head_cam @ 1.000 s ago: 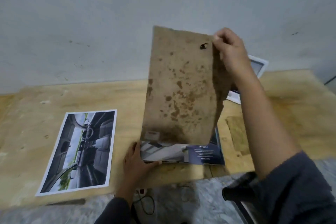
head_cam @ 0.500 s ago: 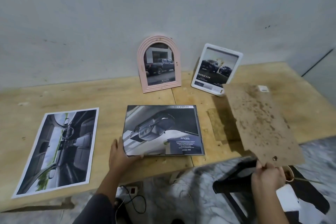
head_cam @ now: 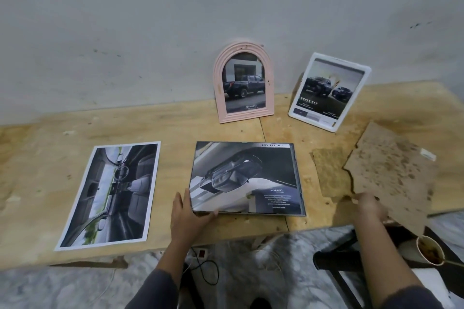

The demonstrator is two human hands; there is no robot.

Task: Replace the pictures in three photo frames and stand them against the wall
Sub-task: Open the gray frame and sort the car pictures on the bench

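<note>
A dark rectangular frame (head_cam: 247, 179) lies flat in the middle of the wooden table (head_cam: 175, 123), with a car picture showing upside down in it. My left hand (head_cam: 187, 214) grips its near left corner. My right hand (head_cam: 371, 206) holds the near edge of a stained brown backing board (head_cam: 394, 173), which lies on the table at the right. A loose print of a car interior (head_cam: 110, 193) lies flat at the left. A pink arched frame (head_cam: 242, 83) and a white frame (head_cam: 329, 91), both with truck pictures, lean against the wall.
A thin brown scrap (head_cam: 331, 170) lies between the dark frame and the board. Below the table's front edge are a dark stool (head_cam: 336, 262), a paper cup (head_cam: 430, 253) and a power strip with cables (head_cam: 200, 254). The grey wall (head_cam: 175, 20) rises behind the table.
My right hand has swung the backing board from upright over the dark frame down to the right and laid it on the table. My left hand has stayed on the frame's corner.
</note>
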